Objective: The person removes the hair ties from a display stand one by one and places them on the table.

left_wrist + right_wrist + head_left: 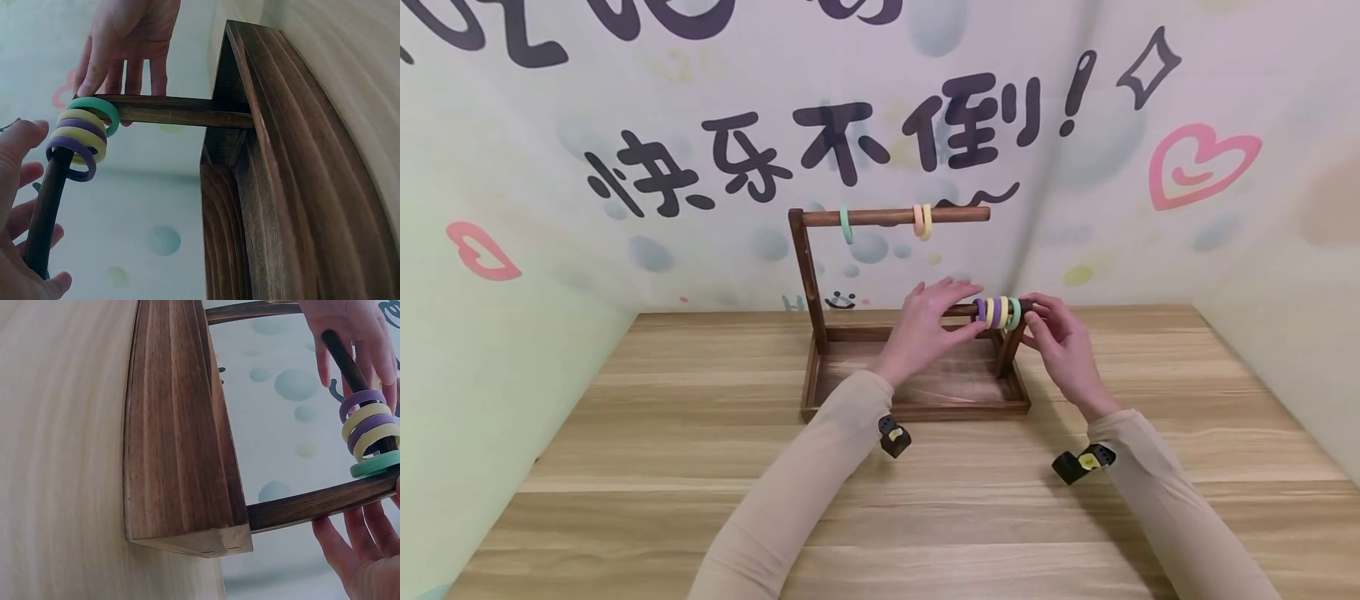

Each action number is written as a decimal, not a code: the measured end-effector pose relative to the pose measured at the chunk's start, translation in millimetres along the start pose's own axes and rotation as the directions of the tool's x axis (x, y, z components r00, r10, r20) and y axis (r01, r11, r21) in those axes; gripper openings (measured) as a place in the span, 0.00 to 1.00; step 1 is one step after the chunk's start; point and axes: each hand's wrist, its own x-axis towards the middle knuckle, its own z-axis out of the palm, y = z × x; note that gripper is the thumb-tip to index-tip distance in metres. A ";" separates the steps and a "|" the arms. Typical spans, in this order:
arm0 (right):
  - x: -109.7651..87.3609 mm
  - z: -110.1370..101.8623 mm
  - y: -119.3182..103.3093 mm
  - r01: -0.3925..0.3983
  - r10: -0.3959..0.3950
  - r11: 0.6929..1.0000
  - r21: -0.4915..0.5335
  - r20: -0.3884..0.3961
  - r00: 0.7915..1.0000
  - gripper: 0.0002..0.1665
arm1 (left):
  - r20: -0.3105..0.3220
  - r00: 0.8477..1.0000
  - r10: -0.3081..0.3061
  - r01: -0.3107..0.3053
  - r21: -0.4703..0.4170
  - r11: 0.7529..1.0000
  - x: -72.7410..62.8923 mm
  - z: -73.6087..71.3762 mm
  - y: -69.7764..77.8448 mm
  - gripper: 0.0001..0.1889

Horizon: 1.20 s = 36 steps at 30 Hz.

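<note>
A dark wooden rack (917, 411) with a tray base carries an upper bar and a lower bar. Several rings (996, 312) in purple, yellow and green sit close together on the lower bar, near its right end. My left hand (925, 325) is around that bar, just left of the rings, its thumb and fingers apart. In the left wrist view, a gap shows between the left thumb (25, 137) and the purple ring (78, 150). My right hand (1063, 342) holds the top of the short right post (169, 111), thumb on one side, fingers on the other.
The upper bar (880, 217) bears a green ring (846, 225) near the tall left post (807, 279), plus a pink ring (917, 220) and a yellow ring (927, 222) further right. The rack stands on a wood-grain table (700, 467) before a printed backdrop (737, 267).
</note>
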 end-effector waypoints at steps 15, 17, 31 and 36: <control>-5.9 -2.4 -1.9 -0.031 0.030 0.999 -0.037 -0.009 1.000 0.20 | -0.022 1.000 0.016 -0.014 0.114 0.993 -2.8 11.0 1.9 0.20; -6.6 -2.8 -2.2 -0.031 0.031 0.999 -0.036 -0.006 0.999 0.19 | -0.031 0.999 0.019 -0.016 0.095 0.995 -3.6 11.4 1.5 0.20; -3.4 -1.6 -3.6 -0.029 0.029 1.000 0.002 -0.003 1.000 0.20 | -0.120 0.992 0.040 -0.059 -0.163 0.985 -6.9 3.6 -13.2 0.15; -3.7 -2.0 -1.8 -0.022 0.022 1.000 0.001 0.005 1.000 0.20 | -0.130 0.991 -0.019 -0.016 -0.259 0.966 -12.1 3.4 -19.5 0.15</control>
